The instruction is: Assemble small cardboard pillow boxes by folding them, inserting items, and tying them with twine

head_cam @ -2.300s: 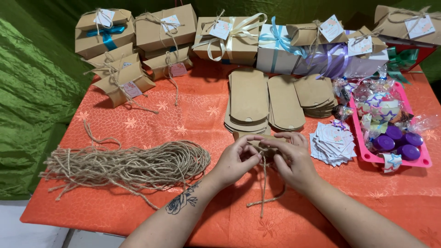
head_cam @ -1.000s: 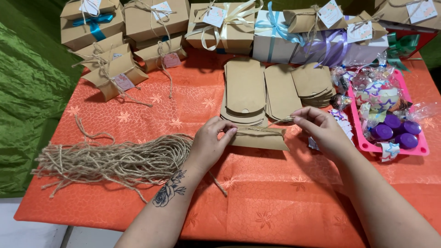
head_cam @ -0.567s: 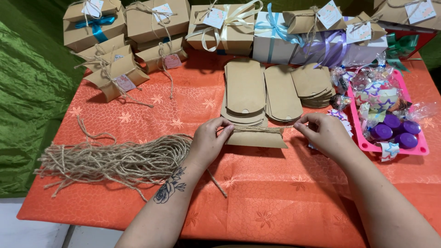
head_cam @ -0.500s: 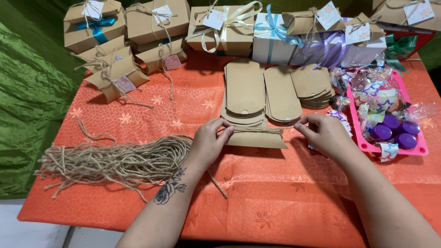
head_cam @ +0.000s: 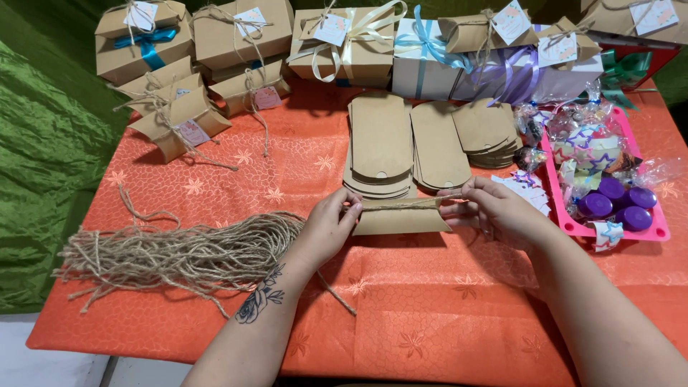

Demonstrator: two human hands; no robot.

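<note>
**Twine drawn taut along a kraft pillow box**

A folded kraft pillow box (head_cam: 400, 219) lies on the orange bench (head_cam: 444, 315), just in front of the stacks of flat box blanks (head_cam: 380, 140). A length of jute twine (head_cam: 401, 206) runs along the top edge of the pillow box, stretched between both hands. The left hand (head_cam: 326, 233) sits at the left end of the box, its fingers (head_cam: 351, 213) closed on the twine there; a loose tail of twine trails from under this hand toward the near edge of the bench. The right hand (head_cam: 498, 211) sits at the right end of the box, its fingers (head_cam: 459, 197) pinched shut on the other end of the twine.

Left of the pillow box, past the left hand, a thick bundle of cut twine strands (head_cam: 179, 254) lies spread across the bench. Right of the box, beyond the right hand, stands a pink tray (head_cam: 663, 231) with purple caps (head_cam: 616, 201) and wrapped sweets, and a small heap of paper tags (head_cam: 527, 188) lies between the tray and the right hand. Behind the box, past the flat blanks, finished gift boxes (head_cam: 236, 32) tied with twine and ribbon line the far edge of the bench. A green cloth (head_cam: 43, 165) hangs off to the left of the bench.
</note>
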